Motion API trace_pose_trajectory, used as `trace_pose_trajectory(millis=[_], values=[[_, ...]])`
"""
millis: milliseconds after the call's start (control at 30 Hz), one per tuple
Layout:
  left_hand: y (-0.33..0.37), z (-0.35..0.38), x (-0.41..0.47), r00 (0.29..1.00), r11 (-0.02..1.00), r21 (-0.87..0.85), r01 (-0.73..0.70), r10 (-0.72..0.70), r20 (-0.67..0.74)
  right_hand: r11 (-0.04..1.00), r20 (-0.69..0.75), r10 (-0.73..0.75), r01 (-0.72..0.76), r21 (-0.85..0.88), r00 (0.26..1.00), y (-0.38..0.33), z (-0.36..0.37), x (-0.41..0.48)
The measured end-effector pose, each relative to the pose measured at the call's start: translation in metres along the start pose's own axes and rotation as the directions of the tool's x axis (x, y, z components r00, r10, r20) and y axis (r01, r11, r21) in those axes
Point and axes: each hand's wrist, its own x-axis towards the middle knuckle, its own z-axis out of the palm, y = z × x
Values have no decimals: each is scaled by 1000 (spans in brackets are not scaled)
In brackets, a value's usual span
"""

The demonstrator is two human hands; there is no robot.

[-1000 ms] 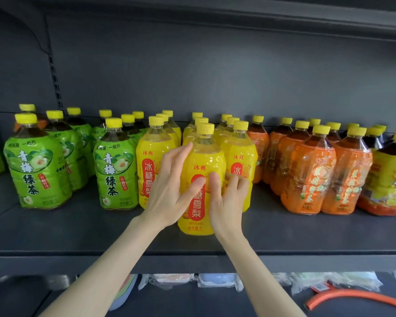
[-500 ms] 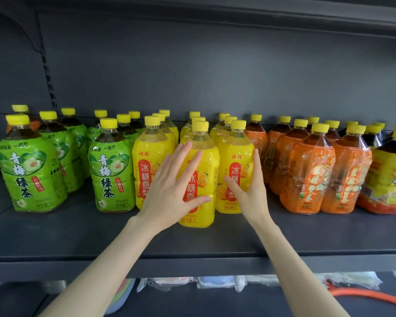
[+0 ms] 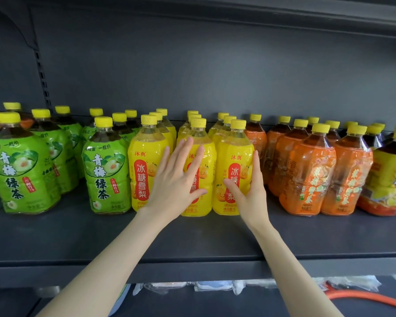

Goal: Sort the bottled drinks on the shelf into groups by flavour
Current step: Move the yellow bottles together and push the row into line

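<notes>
On the shelf [image 3: 192,243] the left hand [image 3: 176,181] lay flat, fingers straight, against the middle yellow bottle [image 3: 209,179]. The right hand [image 3: 249,193], fingers straight too, pressed the side of the right yellow bottle [image 3: 234,161]. Green bottles [image 3: 105,175] stood left, orange bottles [image 3: 311,175] right.

The left hand [image 3: 176,186] hides the label of the middle yellow bottle [image 3: 209,179]; at three o'clock the edge crops the rightmost bottle [image 3: 389,179].

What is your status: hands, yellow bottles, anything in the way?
Left hand flat on middle front yellow bottle. Right hand cups right front yellow bottle, fingers straight. Orange bottles stand close on its right.
</notes>
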Motion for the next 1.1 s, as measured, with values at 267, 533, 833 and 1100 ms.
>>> trace_pose_trajectory(millis=[267, 533, 833, 1100], values=[[2, 3, 4, 1000, 999, 38, 9, -9, -2, 1000, -4, -16, 16, -12, 1000, -1, 0, 1], [5, 0, 4, 1000, 999, 21, 30, -30, 5, 1000, -9, -23, 23, -18, 1000, 0, 1, -1], [2, -2, 10, 999, 998, -49, 29, -27, 43, 999, -13, -29, 29, -23, 999, 1, 1, 0], [-1, -8, 18, 993, 995, -73, 66, -59, 98, 1000, -1, -9, 9, -9, 1000, -1, 1, -1]])
